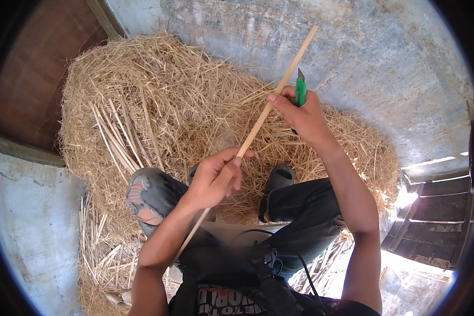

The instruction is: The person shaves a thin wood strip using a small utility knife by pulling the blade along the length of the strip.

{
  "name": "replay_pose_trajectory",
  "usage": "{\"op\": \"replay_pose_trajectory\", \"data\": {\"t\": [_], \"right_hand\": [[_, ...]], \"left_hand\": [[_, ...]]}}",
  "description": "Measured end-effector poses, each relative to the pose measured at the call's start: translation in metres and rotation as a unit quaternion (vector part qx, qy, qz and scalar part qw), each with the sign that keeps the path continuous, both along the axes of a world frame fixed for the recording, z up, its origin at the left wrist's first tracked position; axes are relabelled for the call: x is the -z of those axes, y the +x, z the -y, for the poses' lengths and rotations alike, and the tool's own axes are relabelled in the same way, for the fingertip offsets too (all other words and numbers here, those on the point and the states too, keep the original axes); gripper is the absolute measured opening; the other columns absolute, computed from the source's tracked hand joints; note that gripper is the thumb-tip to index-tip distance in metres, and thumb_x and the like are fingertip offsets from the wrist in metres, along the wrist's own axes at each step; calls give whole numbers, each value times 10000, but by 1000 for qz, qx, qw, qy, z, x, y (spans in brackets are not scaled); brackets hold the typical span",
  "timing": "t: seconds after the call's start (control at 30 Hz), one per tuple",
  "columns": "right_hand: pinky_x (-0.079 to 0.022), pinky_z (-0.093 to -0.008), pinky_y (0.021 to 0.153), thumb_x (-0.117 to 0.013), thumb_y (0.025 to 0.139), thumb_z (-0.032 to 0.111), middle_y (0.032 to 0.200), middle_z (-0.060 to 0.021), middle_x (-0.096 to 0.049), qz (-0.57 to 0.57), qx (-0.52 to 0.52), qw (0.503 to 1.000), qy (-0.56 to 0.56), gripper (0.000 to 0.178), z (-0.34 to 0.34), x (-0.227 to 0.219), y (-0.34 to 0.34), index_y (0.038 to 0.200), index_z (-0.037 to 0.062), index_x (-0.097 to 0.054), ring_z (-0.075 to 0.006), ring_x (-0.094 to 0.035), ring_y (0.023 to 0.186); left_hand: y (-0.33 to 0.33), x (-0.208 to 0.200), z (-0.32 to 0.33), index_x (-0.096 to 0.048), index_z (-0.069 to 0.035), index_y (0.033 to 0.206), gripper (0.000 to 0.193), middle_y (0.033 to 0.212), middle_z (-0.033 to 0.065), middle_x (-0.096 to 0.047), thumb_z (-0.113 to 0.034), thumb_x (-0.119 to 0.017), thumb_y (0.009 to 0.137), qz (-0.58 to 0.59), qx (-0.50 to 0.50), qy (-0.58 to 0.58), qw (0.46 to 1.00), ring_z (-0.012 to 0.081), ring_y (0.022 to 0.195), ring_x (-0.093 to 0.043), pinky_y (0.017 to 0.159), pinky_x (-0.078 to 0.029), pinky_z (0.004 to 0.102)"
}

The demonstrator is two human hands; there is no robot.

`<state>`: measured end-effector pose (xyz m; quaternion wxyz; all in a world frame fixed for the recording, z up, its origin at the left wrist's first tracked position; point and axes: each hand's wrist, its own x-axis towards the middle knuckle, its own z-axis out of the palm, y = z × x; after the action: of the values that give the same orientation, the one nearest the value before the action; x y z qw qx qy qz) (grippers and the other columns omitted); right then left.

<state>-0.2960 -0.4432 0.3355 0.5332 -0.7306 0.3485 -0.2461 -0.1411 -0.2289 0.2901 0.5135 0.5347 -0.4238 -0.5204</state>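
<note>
A long, narrow bamboo strip (pixel 260 120) slants across the middle, its far end up near the wall and its near end passing under my left forearm. My left hand (pixel 211 180) is closed round it above my lap. Farther along, my right hand (pixel 306 117) pinches the strip between thumb and finger. That same hand also holds a green utility knife (pixel 300 90), its blade out and pointing away from me, beside the strip rather than visibly touching it. Part of the knife's handle is hidden in the palm.
A large heap of straw (pixel 168 79) lies ahead against a weathered blue-grey wall (pixel 384 58). Several pale sticks (pixel 116 137) rest on it at the left, with more cut pieces (pixel 102 253) lower down. My bent legs flank the middle; dark slats (pixel 440 208) stand at the right.
</note>
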Motion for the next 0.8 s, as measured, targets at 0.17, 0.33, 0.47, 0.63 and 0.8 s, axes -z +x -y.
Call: {"op": "replay_pose_trajectory", "data": {"t": [0.17, 0.33, 0.47, 0.63, 0.8], "right_hand": [[-354, -316, 528, -752, 957, 372, 583, 28, -510, -34, 6, 998, -59, 335, -3, -3, -1, 886, 45, -756, -92, -465, 542], [-444, -387, 534, -769, 881, 223, 604, -70, -592, -199, -93, 946, -240, 216, -25, -3, -2, 783, 38, -719, -205, -573, 537], [-549, -481, 647, -730, 785, 147, 706, -191, -679, -255, -154, 900, -319, 125, -57, 16, 7, 754, 28, -711, -383, -680, 665], [-574, -506, 686, -700, 773, 129, 742, -207, -697, -323, -150, 876, -327, 102, -66, 19, 21, 788, 32, -725, -408, -704, 737], [-568, -484, 634, -628, 882, 124, 741, -195, -708, -298, -93, 859, -405, 161, -50, 35, 30, 829, 13, -731, -359, -725, 709]], "left_hand": [[0, 1, 0, -582, 22, 1380, 387, 665, 25, -581, -140, -366, 1103, -7, -6, -25, 1000, 64, 497, -481, 495, -394, 207], [5, -2, -1, -558, 17, 1413, 395, 649, 8, -541, -160, -364, 1118, 15, -55, -12, 998, 58, 486, -451, 481, -374, 207], [6, -1, 2, -556, 10, 1421, 399, 626, -18, -492, -188, -367, 1131, 51, -79, -40, 995, 45, 482, -414, 471, -342, 204], [7, 1, 2, -560, 10, 1425, 405, 615, -33, -460, -200, -375, 1133, 70, -82, -43, 993, 36, 486, -385, 470, -314, 208], [11, 4, 0, -557, 12, 1442, 405, 609, -37, -451, -181, -395, 1125, 56, -92, -25, 994, 35, 490, -378, 478, -318, 209]]}}
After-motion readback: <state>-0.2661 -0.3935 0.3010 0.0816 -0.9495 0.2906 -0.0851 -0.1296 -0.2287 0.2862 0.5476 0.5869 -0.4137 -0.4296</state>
